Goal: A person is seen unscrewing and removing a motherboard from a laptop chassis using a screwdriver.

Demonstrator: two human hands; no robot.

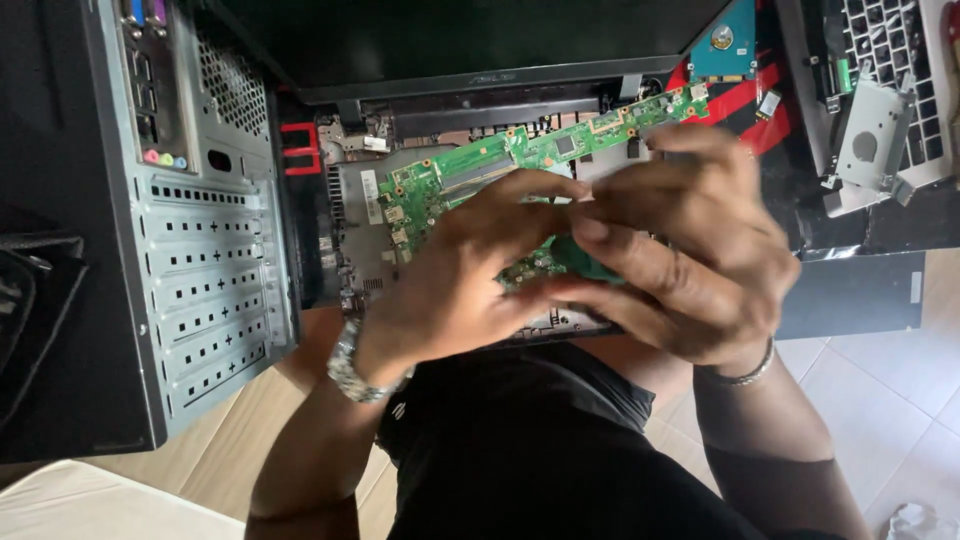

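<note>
A long green laptop circuit board (520,150) slants over the opened laptop base (355,215) in front of me. My left hand (455,280), with a metal watch at the wrist, grips the board's lower middle part, index finger stretched along it. My right hand (690,255), a thin bracelet on its wrist, closes over the same part from the right, thumb pressed against a small green piece (580,262) of the board. The board's lower edge is hidden under both hands.
A desktop computer case (190,250) lies on its side at the left, rear panel up. The laptop screen (470,45) stands behind. A hard drive (722,45), red straps (735,100), a metal bracket (868,135) and a keyboard (895,50) lie at right. Pale floor tiles (880,390) show below.
</note>
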